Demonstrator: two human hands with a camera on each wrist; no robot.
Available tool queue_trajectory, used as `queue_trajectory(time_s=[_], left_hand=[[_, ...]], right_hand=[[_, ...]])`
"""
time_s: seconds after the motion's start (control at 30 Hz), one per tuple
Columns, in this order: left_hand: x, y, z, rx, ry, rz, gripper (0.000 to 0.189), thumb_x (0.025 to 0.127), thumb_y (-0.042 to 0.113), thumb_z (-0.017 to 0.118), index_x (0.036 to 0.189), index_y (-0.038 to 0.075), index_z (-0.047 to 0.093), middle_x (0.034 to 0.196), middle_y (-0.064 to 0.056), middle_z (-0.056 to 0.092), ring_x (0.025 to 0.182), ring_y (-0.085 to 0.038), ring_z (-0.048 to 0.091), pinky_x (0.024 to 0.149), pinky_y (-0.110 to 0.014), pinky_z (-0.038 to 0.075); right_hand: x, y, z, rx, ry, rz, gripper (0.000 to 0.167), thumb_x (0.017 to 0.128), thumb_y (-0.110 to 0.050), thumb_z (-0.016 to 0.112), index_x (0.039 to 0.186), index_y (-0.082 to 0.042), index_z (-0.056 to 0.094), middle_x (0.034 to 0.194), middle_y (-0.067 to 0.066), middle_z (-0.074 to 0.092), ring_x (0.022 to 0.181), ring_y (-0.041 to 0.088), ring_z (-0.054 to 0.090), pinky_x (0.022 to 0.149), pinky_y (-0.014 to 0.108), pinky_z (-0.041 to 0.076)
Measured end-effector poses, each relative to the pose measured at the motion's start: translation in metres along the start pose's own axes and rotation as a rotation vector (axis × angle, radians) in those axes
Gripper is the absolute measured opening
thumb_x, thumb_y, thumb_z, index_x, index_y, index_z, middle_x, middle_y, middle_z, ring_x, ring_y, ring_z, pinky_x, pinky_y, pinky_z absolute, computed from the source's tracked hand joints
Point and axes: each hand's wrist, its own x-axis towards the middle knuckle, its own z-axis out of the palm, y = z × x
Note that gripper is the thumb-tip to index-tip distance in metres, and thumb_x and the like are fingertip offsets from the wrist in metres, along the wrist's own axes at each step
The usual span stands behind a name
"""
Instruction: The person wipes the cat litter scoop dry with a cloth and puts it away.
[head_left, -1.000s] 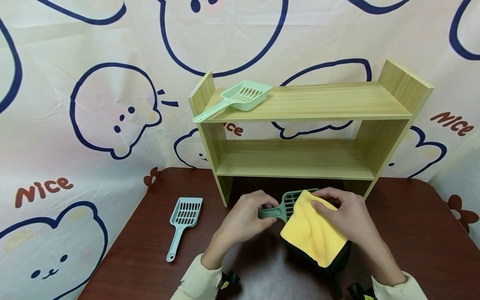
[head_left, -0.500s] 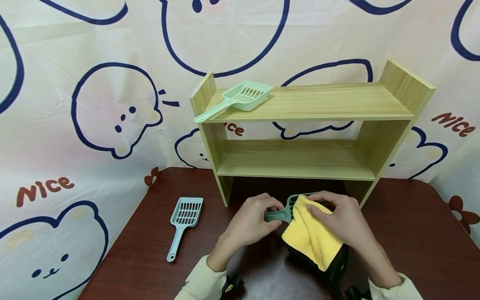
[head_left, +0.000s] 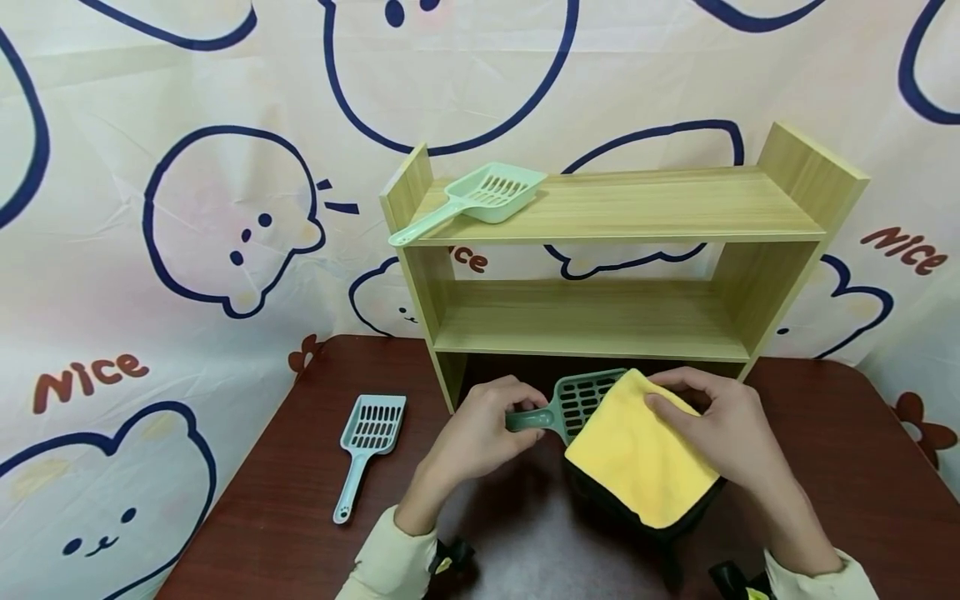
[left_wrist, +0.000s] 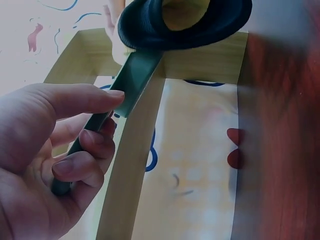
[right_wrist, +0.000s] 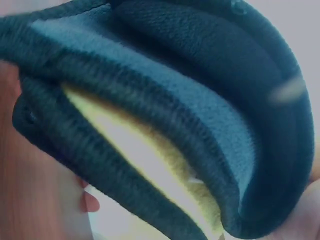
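In the head view my left hand (head_left: 480,429) grips the handle of a dark green slotted litter scoop (head_left: 577,404). Thumb and curled fingers close round that handle in the left wrist view too. My right hand (head_left: 727,425) holds a folded yellow cloth (head_left: 641,450) with a dark underside and edge against the scoop's pan. The cloth covers the right part of the pan, and some right fingers are hidden behind it. Its dark folds, with a yellow strip between them, fill most of the right wrist view.
A wooden shelf unit (head_left: 600,348) stands just behind the hands on the dark red-brown table (head_left: 292,508). On its top board lies a pale green scoop (head_left: 498,190), handle over the left front edge. A light blue scoop (head_left: 372,429) lies on the table at left.
The hands first drew closer together, then apart: the left went left with the scoop, the right went right with the cloth. More of the slotted pan now shows, and the cloth lies flatter.
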Motion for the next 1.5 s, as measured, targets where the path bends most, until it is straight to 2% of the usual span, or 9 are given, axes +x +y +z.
queue_trajectory(time_s=[0.17, 0.37, 0.57, 0.67, 0.93, 1.1, 1.27, 1.5], left_hand=[[-0.001, -0.002, -0.006, -0.013, 0.016, 0.002, 0.024, 0.089, 0.006, 0.086, 0.111, 0.012, 0.079, 0.099, 0.005, 0.069, 0.086, -0.009, 0.061, 0.076, -0.025, 0.052], [-0.004, -0.006, -0.016, -0.034, 0.034, -0.016, 0.024, 0.089, 0.005, 0.085, 0.111, 0.013, 0.079, 0.099, 0.004, 0.070, 0.086, -0.012, 0.064, 0.075, -0.024, 0.053], [-0.006, -0.010, -0.027, -0.040, 0.043, -0.026, 0.025, 0.089, 0.007, 0.086, 0.112, 0.015, 0.079, 0.100, 0.004, 0.071, 0.086, -0.011, 0.065, 0.077, -0.025, 0.055], [-0.007, -0.012, -0.031, -0.034, 0.051, -0.024, 0.026, 0.089, 0.007, 0.086, 0.113, 0.015, 0.079, 0.101, 0.004, 0.071, 0.087, -0.011, 0.066, 0.078, -0.026, 0.056], [-0.009, -0.017, -0.040, -0.039, 0.073, -0.037, 0.025, 0.089, 0.007, 0.086, 0.111, 0.016, 0.080, 0.098, 0.003, 0.070, 0.086, -0.013, 0.065, 0.077, -0.027, 0.055], [-0.010, -0.019, -0.044, -0.050, 0.078, -0.044, 0.024, 0.089, 0.007, 0.086, 0.110, 0.016, 0.080, 0.097, 0.002, 0.070, 0.085, -0.018, 0.066, 0.075, -0.026, 0.054], [-0.011, -0.019, -0.048, -0.056, 0.082, -0.035, 0.024, 0.089, 0.007, 0.086, 0.111, 0.016, 0.080, 0.098, 0.002, 0.071, 0.084, -0.013, 0.065, 0.075, -0.026, 0.055], [-0.011, -0.019, -0.050, -0.082, 0.084, -0.025, 0.026, 0.088, 0.006, 0.086, 0.111, 0.016, 0.080, 0.097, 0.002, 0.071, 0.084, -0.015, 0.065, 0.076, -0.027, 0.055]], right_hand=[[0.000, 0.002, -0.010, 0.014, 0.024, -0.004, 0.020, 0.098, -0.028, 0.082, 0.116, -0.018, 0.081, 0.100, 0.011, 0.082, 0.066, 0.003, 0.068, 0.055, 0.025, 0.053], [0.001, 0.004, -0.017, 0.017, 0.063, -0.016, 0.019, 0.097, -0.024, 0.083, 0.114, -0.014, 0.081, 0.101, 0.011, 0.081, 0.073, -0.003, 0.068, 0.056, 0.023, 0.053], [0.001, 0.007, -0.023, 0.056, 0.075, -0.006, 0.022, 0.097, -0.024, 0.083, 0.116, -0.012, 0.081, 0.094, -0.019, 0.076, 0.072, 0.000, 0.069, 0.056, 0.024, 0.054], [0.001, 0.009, -0.025, 0.082, 0.069, 0.001, 0.023, 0.098, -0.024, 0.082, 0.117, -0.011, 0.080, 0.091, -0.026, 0.072, 0.070, 0.003, 0.068, 0.054, 0.025, 0.054], [0.002, 0.013, -0.031, 0.147, 0.046, 0.042, 0.030, 0.100, -0.023, 0.079, 0.123, -0.005, 0.076, 0.093, -0.024, 0.073, 0.069, 0.006, 0.069, 0.053, 0.029, 0.057], [0.003, 0.016, -0.032, 0.192, 0.042, 0.042, 0.028, 0.100, -0.019, 0.079, 0.122, -0.003, 0.076, 0.093, -0.019, 0.075, 0.068, 0.008, 0.069, 0.053, 0.029, 0.057], [0.003, 0.018, -0.034, 0.249, 0.040, 0.053, 0.023, 0.099, -0.016, 0.079, 0.120, -0.005, 0.077, 0.095, -0.012, 0.078, 0.070, 0.008, 0.071, 0.054, 0.029, 0.058], [0.004, 0.019, -0.034, 0.243, 0.047, 0.051, 0.023, 0.100, -0.017, 0.079, 0.120, -0.007, 0.077, 0.095, -0.019, 0.075, 0.073, 0.004, 0.070, 0.056, 0.026, 0.056]])
